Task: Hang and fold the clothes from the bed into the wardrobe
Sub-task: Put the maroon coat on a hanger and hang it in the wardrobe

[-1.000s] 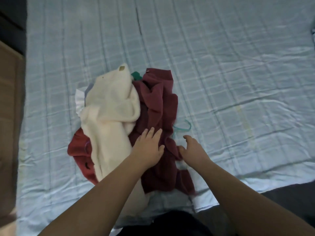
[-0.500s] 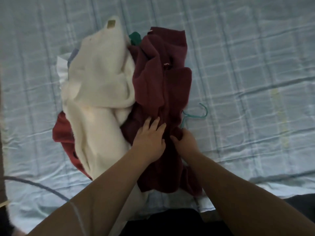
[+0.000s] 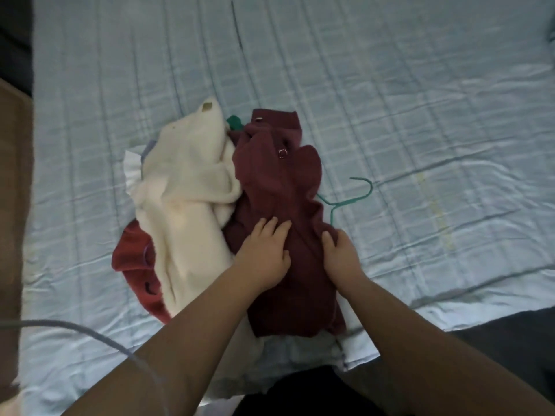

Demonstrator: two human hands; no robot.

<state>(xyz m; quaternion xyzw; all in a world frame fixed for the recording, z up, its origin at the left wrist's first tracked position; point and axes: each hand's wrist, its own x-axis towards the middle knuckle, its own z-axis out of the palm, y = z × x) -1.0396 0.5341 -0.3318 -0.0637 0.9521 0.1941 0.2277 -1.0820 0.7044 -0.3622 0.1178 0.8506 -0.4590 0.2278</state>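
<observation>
On the bed [image 3: 420,115] the maroon garment [image 3: 270,175] lies beside a cream one [image 3: 186,181]. The left hand [image 3: 264,250] presses it flat, fingers straight; the right hand [image 3: 341,253] pinches its edge. I think lifting slowly will avoid catching the green hanger [image 3: 354,199].

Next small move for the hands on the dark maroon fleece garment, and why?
Probably raise the dark maroon fleece garment clear: the left hand lies flat on it, the right hand grips its edge, and it lies on top, partly covering the green wire hanger.
</observation>
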